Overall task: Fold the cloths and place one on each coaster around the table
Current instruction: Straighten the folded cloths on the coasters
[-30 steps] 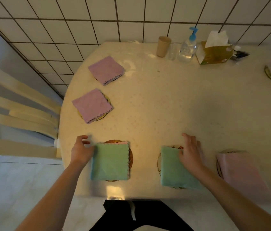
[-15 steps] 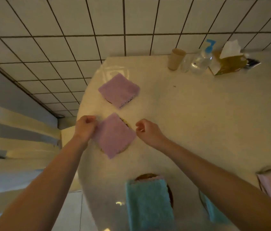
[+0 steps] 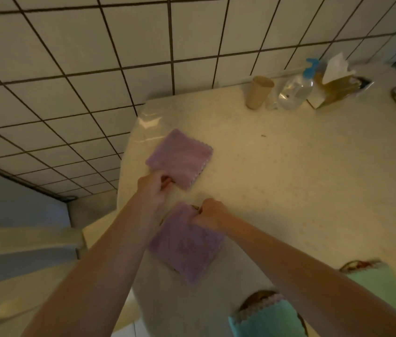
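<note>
The left hand (image 3: 154, 188) pinched the near corner of the far purple cloth (image 3: 180, 158), which lay just beyond it, while the right hand (image 3: 208, 214) gripped the nearer purple cloth (image 3: 186, 244) (coaster mostly hidden) at its far edge.

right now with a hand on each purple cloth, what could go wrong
1. The left hand pinches the far purple cloth by its near corner; a tug could undo its fold.
2. The right hand grips the near purple cloth, which lies by the table edge; it might slide off.
3. Adjusting both cloths together risks leaving either one skewed.
</note>
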Tool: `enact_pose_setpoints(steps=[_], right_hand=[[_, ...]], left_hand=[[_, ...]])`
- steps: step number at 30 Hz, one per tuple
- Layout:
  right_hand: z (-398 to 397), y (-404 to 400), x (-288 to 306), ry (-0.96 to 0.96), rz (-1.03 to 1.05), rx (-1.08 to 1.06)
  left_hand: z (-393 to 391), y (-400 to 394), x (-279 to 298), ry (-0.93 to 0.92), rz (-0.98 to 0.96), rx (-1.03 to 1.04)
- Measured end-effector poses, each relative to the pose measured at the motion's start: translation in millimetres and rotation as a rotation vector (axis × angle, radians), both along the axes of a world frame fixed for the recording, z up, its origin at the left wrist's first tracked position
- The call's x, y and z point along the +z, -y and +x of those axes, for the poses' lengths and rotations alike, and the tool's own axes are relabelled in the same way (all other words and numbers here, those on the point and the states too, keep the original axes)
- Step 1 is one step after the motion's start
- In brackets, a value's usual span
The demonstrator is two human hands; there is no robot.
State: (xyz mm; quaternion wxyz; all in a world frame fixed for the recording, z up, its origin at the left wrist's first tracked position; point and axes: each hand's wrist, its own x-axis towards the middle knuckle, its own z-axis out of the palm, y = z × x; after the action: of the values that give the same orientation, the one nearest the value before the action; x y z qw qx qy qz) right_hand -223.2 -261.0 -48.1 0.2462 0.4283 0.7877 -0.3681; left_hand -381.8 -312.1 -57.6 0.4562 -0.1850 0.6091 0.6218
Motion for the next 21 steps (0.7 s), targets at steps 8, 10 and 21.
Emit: enact_pose_setpoints(steps=[8,10,21], right_hand=[[-9.7,-1.7,8.4,-0.062,-0.153,0.148],[-6.2,-4.8,8.9,-0.089,-0.232,0.120],[35.7,13.6,-16.3,-0.311,-0.881,-0.691]], left_hand=[[-10.4,-31.9,-1.9,-0.090,-0.131,-0.016],[-11.5,-36.6,1.8,-0.105,-0.011,-0.036],[-39.3,-44.6,-5.5,-0.139,0.162,-0.267]])
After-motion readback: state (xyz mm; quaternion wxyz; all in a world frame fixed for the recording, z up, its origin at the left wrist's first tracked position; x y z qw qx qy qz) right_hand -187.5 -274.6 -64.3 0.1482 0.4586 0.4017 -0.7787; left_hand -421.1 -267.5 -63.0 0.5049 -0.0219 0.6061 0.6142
